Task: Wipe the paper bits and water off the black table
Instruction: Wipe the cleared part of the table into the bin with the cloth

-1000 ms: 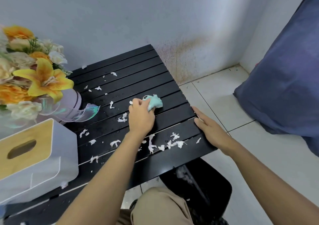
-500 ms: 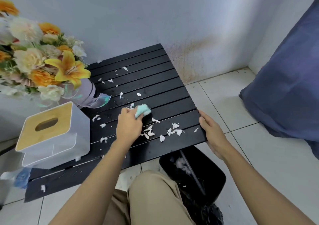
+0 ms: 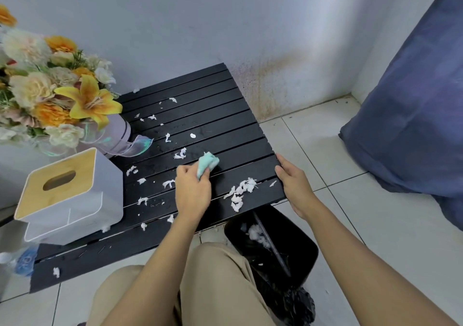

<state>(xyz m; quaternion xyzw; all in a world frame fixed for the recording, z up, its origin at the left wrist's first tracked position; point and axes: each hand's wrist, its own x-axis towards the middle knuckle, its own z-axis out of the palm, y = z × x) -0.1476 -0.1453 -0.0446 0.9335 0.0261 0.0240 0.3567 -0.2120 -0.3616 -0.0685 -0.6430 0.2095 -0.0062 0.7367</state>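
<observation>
1. Table [image 3: 213, 115]: black, slatted, low, set against the wall. The slat gaps are likely to trap scraps.
2. Blue fabric [image 3: 413, 113]: a heap on the floor, well apart to the right.
3. Flowers [image 3: 50, 87]: a bouquet on the table's far-left corner.
4. Tissue box [image 3: 70, 195]: white with a wooden lid, at the table's left edge, just in front of the flowers.
5. Bin [image 3: 310, 248]: black and lined, on the floor below the table's near-right corner, with some white scraps already inside.
6. Right hand [image 3: 294, 188]: grasps the table's right edge with the thumb on top, steadying it.
7. Left hand [image 3: 193, 195]: fingers clenched round the cloth, mid-table.
8. Cloth [image 3: 209, 164]: pale teal, bunched, pressed to a slat.
9. Paper bits [image 3: 241, 190]: the main pile is near the right front edge, just above the bin. Others are scattered across the middle, far and left slats.
10. Water [image 3: 180, 128]: fine droplets are faintly visible on the middle slats.

Handling note: sweep along the slats rather than across them. Pull the strays towards the front-right pile, then push the lot over the edge into the bin. Keep the cloth flat and pressed down so it takes up the water. Much of the table is not yet wiped.
</observation>
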